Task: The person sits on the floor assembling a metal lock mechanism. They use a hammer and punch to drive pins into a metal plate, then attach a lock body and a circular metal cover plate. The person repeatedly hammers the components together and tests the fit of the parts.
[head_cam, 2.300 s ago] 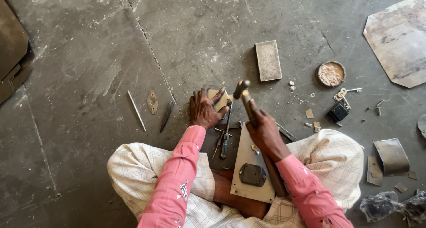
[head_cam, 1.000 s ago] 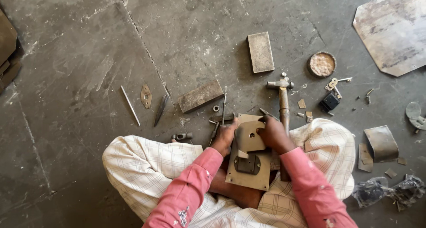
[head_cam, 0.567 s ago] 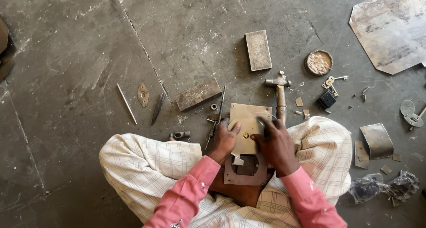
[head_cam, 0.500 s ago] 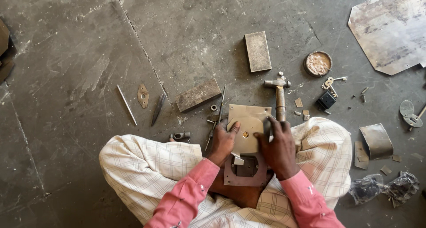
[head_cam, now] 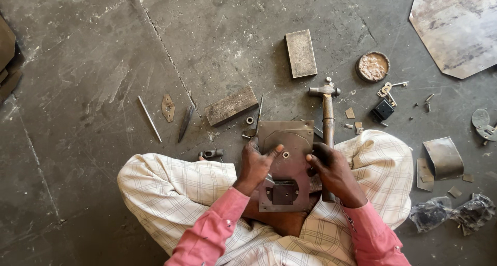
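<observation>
— Right, what does each hand have?

— One metal plate [head_cam: 287, 160], lying on the seated person's lap with its far edge toward the floor. The left hand [head_cam: 257, 162] grips the plate's left edge, fingers curled about it, thumb laid across the top face. The right hand [head_cam: 331, 170] closes on the right edge, fingers bent round it. One dark square fitting [head_cam: 284, 192] sits low on the plate.

— Tools within reach?

— One hammer [head_cam: 327, 113], lying on the floor just beside the plate's right edge, head pointing away. Two rectangular blocks: one block [head_cam: 231, 105] near the plate's upper left corner, a second block [head_cam: 301, 53] farther off. One thin rod [head_cam: 149, 118] and one dark pointed tool [head_cam: 185, 123], well to the left (a small flat tab [head_cam: 167, 107] lies between them).

— Remainder?

— One round tin [head_cam: 373, 67], one bunch of keys [head_cam: 389, 89], one small black box [head_cam: 383, 110], one large sheet [head_cam: 458, 30] at upper right, one curved metal piece [head_cam: 443, 158] beside the right knee. Small scraps are scattered; their count cannot be told.
</observation>
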